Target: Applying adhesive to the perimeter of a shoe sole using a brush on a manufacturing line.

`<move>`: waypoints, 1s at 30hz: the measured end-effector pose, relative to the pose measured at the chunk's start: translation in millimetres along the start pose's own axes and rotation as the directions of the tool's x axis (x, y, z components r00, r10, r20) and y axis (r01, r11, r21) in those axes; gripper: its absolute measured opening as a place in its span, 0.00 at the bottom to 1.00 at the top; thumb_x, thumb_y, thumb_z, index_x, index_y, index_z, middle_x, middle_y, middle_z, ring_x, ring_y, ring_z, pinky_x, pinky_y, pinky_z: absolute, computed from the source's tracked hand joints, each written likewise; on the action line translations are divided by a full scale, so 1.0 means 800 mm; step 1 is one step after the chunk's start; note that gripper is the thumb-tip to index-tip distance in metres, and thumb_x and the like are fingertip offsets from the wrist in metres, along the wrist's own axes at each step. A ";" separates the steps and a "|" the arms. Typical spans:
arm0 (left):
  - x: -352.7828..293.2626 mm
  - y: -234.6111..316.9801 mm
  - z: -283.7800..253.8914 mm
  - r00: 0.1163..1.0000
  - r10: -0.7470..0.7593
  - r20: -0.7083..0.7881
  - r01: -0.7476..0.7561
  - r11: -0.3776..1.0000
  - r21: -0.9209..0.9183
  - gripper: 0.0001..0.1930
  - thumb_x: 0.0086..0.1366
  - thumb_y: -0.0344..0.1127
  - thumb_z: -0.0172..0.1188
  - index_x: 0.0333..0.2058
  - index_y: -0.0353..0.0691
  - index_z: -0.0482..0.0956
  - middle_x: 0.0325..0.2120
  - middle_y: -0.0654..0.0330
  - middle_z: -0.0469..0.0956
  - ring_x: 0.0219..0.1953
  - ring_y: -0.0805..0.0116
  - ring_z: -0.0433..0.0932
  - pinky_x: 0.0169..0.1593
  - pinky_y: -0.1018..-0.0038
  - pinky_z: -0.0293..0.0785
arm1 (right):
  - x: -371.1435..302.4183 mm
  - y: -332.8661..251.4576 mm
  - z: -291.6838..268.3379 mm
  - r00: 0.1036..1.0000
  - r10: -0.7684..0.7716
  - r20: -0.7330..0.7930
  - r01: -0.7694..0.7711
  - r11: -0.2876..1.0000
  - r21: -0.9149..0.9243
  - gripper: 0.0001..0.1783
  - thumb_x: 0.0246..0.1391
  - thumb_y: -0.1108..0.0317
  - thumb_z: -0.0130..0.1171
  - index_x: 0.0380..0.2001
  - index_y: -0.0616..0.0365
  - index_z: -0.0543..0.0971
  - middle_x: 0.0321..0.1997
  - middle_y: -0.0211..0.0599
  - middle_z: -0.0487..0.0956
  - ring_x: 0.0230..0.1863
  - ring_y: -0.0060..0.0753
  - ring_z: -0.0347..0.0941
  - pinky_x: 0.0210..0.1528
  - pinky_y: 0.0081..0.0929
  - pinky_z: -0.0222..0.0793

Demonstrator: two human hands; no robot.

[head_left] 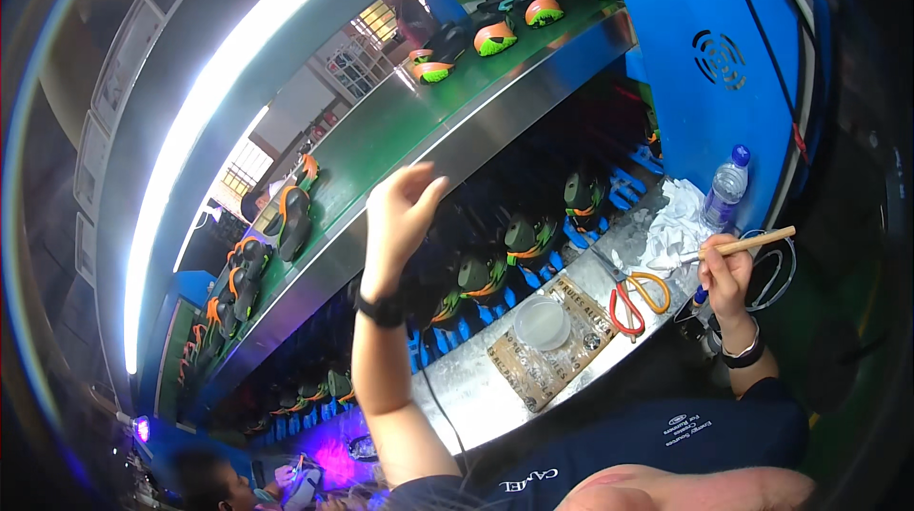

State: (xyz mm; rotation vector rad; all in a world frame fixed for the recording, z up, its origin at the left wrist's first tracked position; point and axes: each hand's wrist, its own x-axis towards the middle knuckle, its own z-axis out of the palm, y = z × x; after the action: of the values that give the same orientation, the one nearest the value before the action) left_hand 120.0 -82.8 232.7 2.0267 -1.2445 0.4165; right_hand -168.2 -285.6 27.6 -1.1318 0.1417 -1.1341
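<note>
My left hand [402, 216] is raised in front of the metal edge of a green conveyor belt [381, 130]. Its fingers are loosely bent, the thumb stands apart, and nothing shows in it. At the right, my right hand [726, 278] grips a slim stick-like tool with a pale wooden handle [766, 239]; its working end is hard to make out against a crumpled white cloth [671, 221]. Left of that hand lie scissors [647, 297] with one red and one orange handle loop. A round clear plastic tub [542, 324] with whitish contents sits on a brown cardboard piece [576, 359].
Dark shoes with orange and green parts [295, 223] stand along the belt. Below it, more shoes [481, 275] sit on blue holders [533, 275]. A capped bottle [727, 189] stands by the blue panel [685, 92]. Another person [214, 484] is at the lower left.
</note>
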 end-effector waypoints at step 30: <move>-0.049 -0.150 -0.152 0.755 0.054 -0.654 -0.084 0.996 -0.015 0.33 0.47 0.30 0.62 0.50 0.30 0.54 0.45 0.50 0.61 0.49 0.63 0.63 0.52 0.72 0.60 | -0.007 0.012 0.055 0.985 0.120 0.123 -0.123 0.992 0.017 0.06 0.47 0.71 0.51 0.28 0.63 0.69 0.16 0.28 0.66 0.13 0.13 0.57 0.14 0.10 0.52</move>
State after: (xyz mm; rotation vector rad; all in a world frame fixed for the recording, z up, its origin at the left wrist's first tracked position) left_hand 216.6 62.7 245.5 1.5717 -0.8653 1.0272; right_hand -138.7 -253.7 39.0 -1.1523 0.0999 -0.9539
